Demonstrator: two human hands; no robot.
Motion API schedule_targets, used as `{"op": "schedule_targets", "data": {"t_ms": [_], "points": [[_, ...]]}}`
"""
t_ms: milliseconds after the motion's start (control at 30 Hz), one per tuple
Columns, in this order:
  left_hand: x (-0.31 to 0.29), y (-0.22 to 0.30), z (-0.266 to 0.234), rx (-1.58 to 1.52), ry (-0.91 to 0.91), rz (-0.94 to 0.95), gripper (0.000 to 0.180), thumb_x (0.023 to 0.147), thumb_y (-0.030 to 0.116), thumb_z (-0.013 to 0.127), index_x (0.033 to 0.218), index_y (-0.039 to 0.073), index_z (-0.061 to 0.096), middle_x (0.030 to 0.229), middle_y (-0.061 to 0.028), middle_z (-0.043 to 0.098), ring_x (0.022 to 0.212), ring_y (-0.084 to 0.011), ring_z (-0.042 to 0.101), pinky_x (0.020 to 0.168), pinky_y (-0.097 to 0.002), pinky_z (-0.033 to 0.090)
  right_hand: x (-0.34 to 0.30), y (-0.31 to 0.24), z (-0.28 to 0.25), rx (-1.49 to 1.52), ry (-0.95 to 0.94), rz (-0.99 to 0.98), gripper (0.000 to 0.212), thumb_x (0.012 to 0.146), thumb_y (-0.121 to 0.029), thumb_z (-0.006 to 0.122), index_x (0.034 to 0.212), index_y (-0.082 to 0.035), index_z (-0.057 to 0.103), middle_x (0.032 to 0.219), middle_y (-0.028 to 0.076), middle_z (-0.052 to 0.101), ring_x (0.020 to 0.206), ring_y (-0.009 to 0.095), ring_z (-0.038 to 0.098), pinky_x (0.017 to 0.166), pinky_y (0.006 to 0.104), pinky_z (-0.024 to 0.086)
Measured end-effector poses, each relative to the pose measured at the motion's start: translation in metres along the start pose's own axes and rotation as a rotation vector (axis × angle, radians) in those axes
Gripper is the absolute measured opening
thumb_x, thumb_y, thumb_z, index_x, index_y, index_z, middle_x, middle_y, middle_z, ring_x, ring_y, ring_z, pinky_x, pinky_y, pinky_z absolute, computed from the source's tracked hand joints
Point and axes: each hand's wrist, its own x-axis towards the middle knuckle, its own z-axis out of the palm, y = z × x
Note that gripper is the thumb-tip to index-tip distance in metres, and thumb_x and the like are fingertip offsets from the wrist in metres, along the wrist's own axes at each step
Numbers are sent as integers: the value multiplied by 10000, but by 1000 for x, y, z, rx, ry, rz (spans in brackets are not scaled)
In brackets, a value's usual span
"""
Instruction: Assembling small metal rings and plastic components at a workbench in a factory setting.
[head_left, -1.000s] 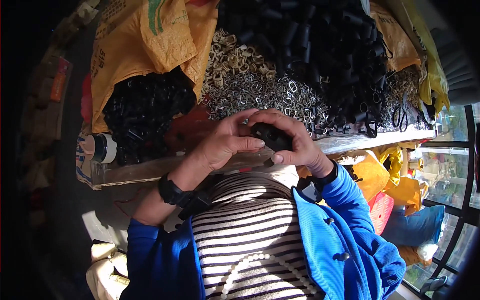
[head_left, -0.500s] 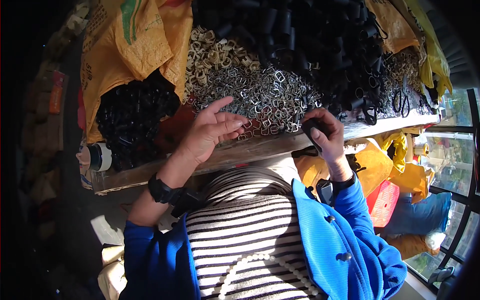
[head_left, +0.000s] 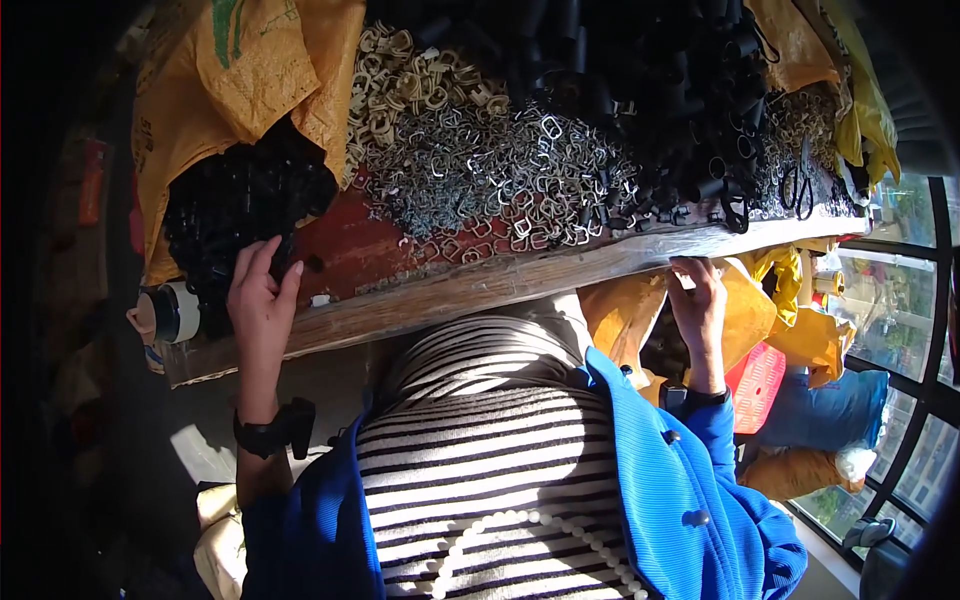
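My left hand (head_left: 262, 300) reaches out to the left end of the wooden table (head_left: 520, 275), fingers apart, with the fingertips on a heap of small black plastic parts (head_left: 235, 210). A black wrist strap sits on that forearm. My right hand (head_left: 700, 300) hangs just below the table's front edge on the right, over an open yellow sack (head_left: 625, 320). Its back faces me with the fingers curled, so whatever is inside is hidden. A pile of silver metal buckles (head_left: 480, 170) lies between the two hands on the table.
Cream rings (head_left: 400, 80) and a big mound of black tubes (head_left: 640, 70) fill the far side. A yellow sack (head_left: 250, 70) covers the back left. A white and black roll (head_left: 175, 312) sits at the left corner. A red crate (head_left: 760, 385) and blue bag (head_left: 830, 410) stand below right.
Both hands were together at my chest on a small black part. They have split: the left moved out to the black heap, the right dropped below the table edge over the sack.
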Motion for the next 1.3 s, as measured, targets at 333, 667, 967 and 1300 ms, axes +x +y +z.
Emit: {"op": "schedule_targets", "data": {"t_ms": [333,667,967,1300], "points": [[-8,-25,9,294,113,301,251,728,108,541,964,25,531,907,-99,514,760,-283,524,658,-350,440,80,-109,114,-19,-159,-623,96,690,-84,560,784,-63,551,700,79,509,642,271,523,559,344,424],[-3,-17,21,312,132,378,232,698,98,559,922,41,548,866,-74,509,775,-245,500,648,-329,439,76,-115,126,-10,-210,-469,79,709,-101,547,758,-56,505,715,102,507,593,293,526,519,359,433],[2,-12,18,296,-10,416,200,687,72,558,885,37,555,848,-85,506,780,-253,506,651,-338,435,83,-101,120,236,-196,-395,111,707,-48,548,810,-32,508,711,126,527,600,270,540,519,315,422],[8,10,19,219,66,417,200,684,30,575,882,19,553,843,-82,521,774,-217,531,621,-294,442,84,-85,114,620,-343,-111,102,768,-87,541,820,-7,502,620,13,472,541,94,438,495,217,367]]}}
